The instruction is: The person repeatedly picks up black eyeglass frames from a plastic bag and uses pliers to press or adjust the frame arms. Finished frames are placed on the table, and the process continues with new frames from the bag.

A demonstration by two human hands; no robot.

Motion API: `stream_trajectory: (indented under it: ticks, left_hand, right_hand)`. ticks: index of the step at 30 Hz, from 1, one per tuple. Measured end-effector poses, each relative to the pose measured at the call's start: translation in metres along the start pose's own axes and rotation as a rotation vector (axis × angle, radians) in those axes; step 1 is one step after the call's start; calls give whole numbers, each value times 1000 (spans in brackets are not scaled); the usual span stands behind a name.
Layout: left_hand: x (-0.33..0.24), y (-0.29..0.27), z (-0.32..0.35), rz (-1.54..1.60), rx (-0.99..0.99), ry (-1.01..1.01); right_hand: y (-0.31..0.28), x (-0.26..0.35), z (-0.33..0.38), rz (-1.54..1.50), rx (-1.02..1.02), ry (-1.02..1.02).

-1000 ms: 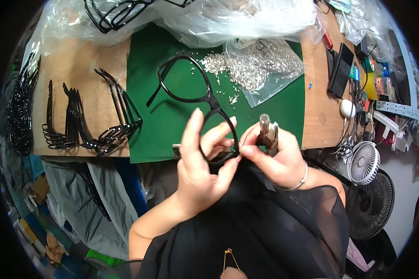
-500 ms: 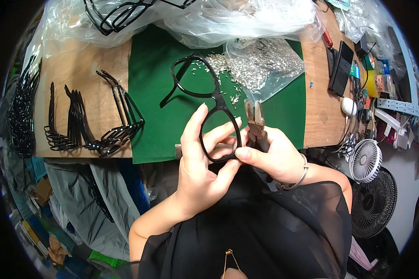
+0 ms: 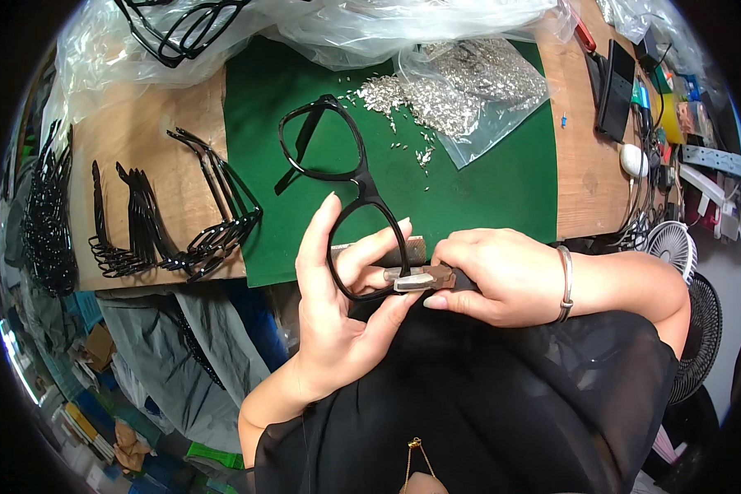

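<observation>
Glasses frame (image 3: 346, 198), black, is pinched at its near lens rim by the left hand (image 3: 337, 305), over the green mat (image 3: 486, 189). Right hand (image 3: 494, 276) grips pliers (image 3: 420, 278) closed on that rim; squeezing gently and squarely seems wise, with the loose metal bits (image 3: 436, 90) nearby.

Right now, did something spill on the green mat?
Yes. Small silver metal bits have spilled out of the clear plastic bag and lie scattered on the green mat, near the black glasses frame that the left hand holds. The right hand presses a tool to the frame.
</observation>
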State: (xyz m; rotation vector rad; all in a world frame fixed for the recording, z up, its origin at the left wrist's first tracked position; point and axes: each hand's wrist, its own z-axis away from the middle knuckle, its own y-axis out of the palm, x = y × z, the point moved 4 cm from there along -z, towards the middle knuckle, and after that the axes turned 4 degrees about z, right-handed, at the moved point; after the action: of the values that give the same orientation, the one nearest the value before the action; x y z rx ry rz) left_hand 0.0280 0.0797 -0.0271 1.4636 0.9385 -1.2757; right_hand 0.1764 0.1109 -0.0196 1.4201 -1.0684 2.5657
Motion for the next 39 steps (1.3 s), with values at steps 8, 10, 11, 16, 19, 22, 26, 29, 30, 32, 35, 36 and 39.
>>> stream_trajectory:
  ticks: [8, 10, 11, 16, 19, 22, 26, 29, 30, 32, 35, 36, 39]
  left_hand:
    - [7, -1, -3, 30, -48, -114]
    - [9, -5, -1, 22, -26, -123]
    - [9, -8, 1, 19, -19, -128]
    - [9, -15, 14, 227, -73, -27]
    - [13, -8, 18, 226, -133, -55]
    - [14, -11, 26, 214, -208, -170]
    - [13, -15, 29, 428, -169, -323]
    - [17, -8, 19, 734, 19, -317]
    - [21, -9, 19, 732, 12, -399]
    - [25, -9, 21, 644, -25, -554]
    - [32, -1, 23, 427, -91, -382]
    - [37, 0, 24, 355, -104, -395]
    - [41, 7, 25, 265, -106, -382]
  right_hand:
    - [1, -7, -5, 60, 109, 126]
    - [0, -16, -5, -55, 116, 82]
    - [1, -20, -5, -111, 122, 57]
    - [10, -50, 4, 258, -188, 111]
    - [21, -55, -11, 497, -238, 111]
    - [23, -55, -8, 502, -240, 81]
    - [12, -60, -9, 403, -348, 99]
    - [10, -74, -26, 298, -394, 87]
    - [12, -75, -29, 326, -408, 92]
    - [14, -76, -33, 382, -438, 103]
    - [14, -75, -36, 429, -439, 106]
    - [14, -75, -37, 432, -429, 108]
    - [13, -72, -37, 359, -406, 123]
